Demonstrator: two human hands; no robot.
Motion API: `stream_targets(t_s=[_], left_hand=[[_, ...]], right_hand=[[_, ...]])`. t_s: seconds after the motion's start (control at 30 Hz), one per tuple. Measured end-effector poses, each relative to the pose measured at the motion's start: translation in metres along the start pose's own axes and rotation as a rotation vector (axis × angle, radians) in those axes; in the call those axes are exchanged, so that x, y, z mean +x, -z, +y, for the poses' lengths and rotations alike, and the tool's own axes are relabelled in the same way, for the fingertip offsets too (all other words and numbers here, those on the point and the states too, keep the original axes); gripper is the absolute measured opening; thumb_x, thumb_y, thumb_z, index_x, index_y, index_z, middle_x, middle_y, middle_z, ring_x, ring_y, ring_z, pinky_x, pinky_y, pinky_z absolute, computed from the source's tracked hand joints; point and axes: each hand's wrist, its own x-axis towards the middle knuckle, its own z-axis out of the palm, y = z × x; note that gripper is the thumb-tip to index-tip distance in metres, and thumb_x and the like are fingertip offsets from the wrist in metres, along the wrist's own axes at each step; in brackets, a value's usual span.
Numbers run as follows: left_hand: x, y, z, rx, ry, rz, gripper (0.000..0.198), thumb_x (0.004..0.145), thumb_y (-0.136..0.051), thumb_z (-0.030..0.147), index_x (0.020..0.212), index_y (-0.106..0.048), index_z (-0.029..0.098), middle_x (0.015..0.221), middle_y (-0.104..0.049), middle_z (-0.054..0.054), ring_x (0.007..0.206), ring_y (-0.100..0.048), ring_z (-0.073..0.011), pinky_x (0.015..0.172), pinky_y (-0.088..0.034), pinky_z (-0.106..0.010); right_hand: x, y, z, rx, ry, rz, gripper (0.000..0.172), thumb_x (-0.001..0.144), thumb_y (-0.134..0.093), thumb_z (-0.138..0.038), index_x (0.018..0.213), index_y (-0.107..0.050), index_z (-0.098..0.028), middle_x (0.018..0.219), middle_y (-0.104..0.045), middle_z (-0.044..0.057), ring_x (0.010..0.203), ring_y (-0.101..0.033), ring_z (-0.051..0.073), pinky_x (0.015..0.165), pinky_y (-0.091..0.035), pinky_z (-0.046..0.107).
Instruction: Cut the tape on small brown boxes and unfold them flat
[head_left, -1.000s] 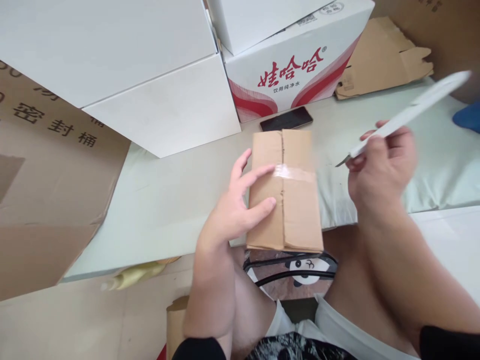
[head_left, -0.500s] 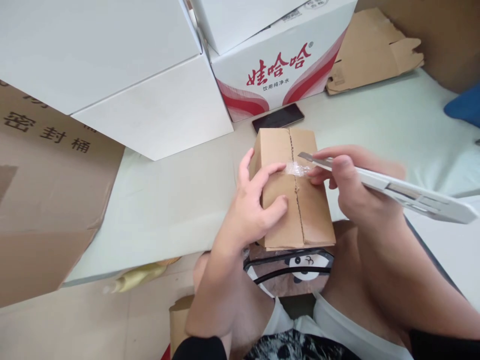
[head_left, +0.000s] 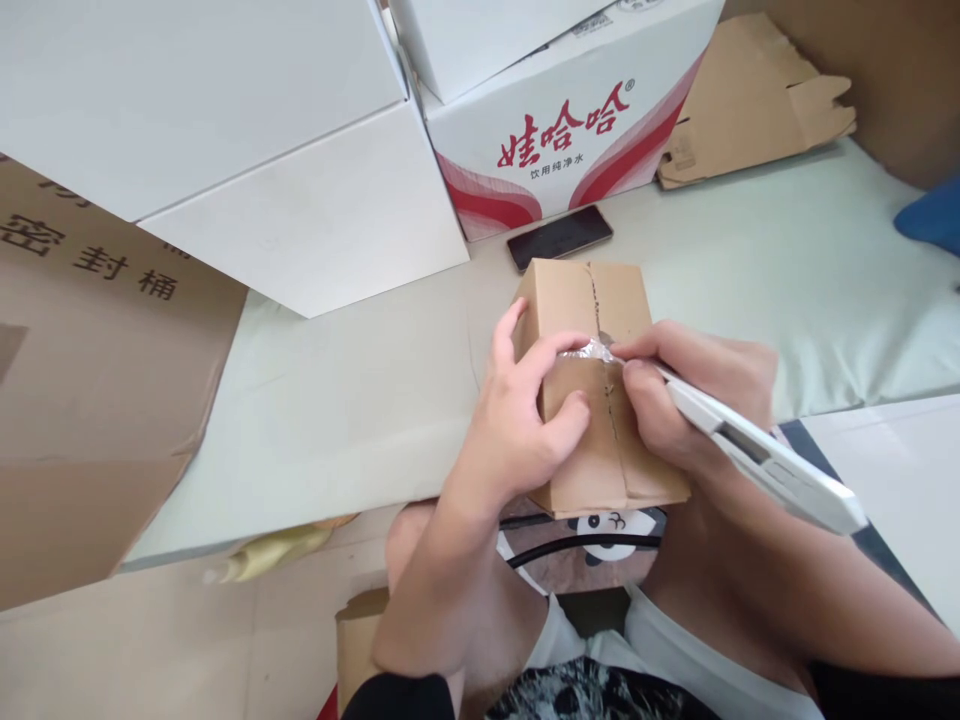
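Note:
A small brown cardboard box point(head_left: 577, 440) rests at the front edge of the covered surface, a perforated seam running along its top. Crumpled clear tape point(head_left: 592, 350) crosses that seam. My left hand point(head_left: 517, 410) grips the box from its left side, with fingers curled over the top and the index fingertip at the tape. In my right hand point(head_left: 682, 390) is a white utility knife point(head_left: 765, 450), held like a pen. Its tip is down at the tape by the seam, mostly hidden by my fingers.
Behind the box lies a dark phone point(head_left: 560, 236), in front of a red-and-white carton point(head_left: 562, 150). White boxes point(head_left: 315, 210) and a large brown carton point(head_left: 112, 380) stand on the left. Flattened cardboard point(head_left: 750, 110) lies at the back right. A panda-patterned thing point(head_left: 615, 535) sits below.
My right hand has brought the knife down and left, from above the box onto the tape. The box and my left hand have shifted slightly right and toward me.

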Motion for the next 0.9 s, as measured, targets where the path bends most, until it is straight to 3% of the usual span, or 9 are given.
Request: stream_targets(t_s=[0.33, 0.63, 0.8, 0.9], left_hand=[[-0.0008, 0.0019, 0.0063, -0.015, 0.053, -0.022, 0.038, 0.083, -0.061, 0.019, 0.12, -0.067, 0.025, 0.168, -0.024, -0.01, 0.163, -0.015, -0.0351, 0.127, -0.033, -0.056], [-0.0007, 0.0, 0.0097, -0.014, 0.051, -0.019, 0.039, 0.083, -0.06, 0.019, 0.12, -0.067, 0.025, 0.166, -0.027, -0.012, 0.162, -0.019, -0.0335, 0.126, -0.034, -0.055], [0.0001, -0.0018, 0.0077, -0.044, 0.018, -0.033, 0.039, 0.084, -0.06, 0.019, 0.122, -0.066, 0.025, 0.167, -0.025, -0.012, 0.161, -0.023, -0.0344, 0.127, -0.033, -0.055], [-0.0009, -0.0036, 0.0069, -0.068, -0.01, -0.048, 0.039, 0.086, -0.058, 0.018, 0.124, -0.065, 0.026, 0.167, -0.024, -0.01, 0.161, -0.023, -0.0339, 0.128, -0.032, -0.054]], right_hand=[[-0.0007, 0.0028, 0.0016, -0.042, 0.247, 0.068, 0.018, 0.071, -0.051, -0.009, 0.065, -0.055, -0.025, 0.046, -0.046, -0.005, 0.039, -0.04, 0.01, 0.039, -0.032, 0.026], [0.0007, 0.0096, 0.0014, -0.062, 0.362, -0.006, 0.018, 0.073, -0.051, -0.008, 0.07, -0.055, -0.026, 0.049, -0.053, -0.004, 0.042, -0.045, 0.012, 0.041, -0.037, 0.027], [-0.0046, 0.006, 0.0049, -0.026, 0.24, 0.074, 0.02, 0.075, -0.05, -0.01, 0.071, -0.06, -0.026, 0.05, -0.055, -0.003, 0.042, -0.048, 0.012, 0.042, -0.036, 0.028], [-0.0055, 0.0047, 0.006, -0.077, 0.097, 0.02, 0.02, 0.075, -0.051, -0.011, 0.072, -0.066, -0.024, 0.052, -0.061, -0.002, 0.044, -0.053, 0.013, 0.044, -0.039, 0.027]])
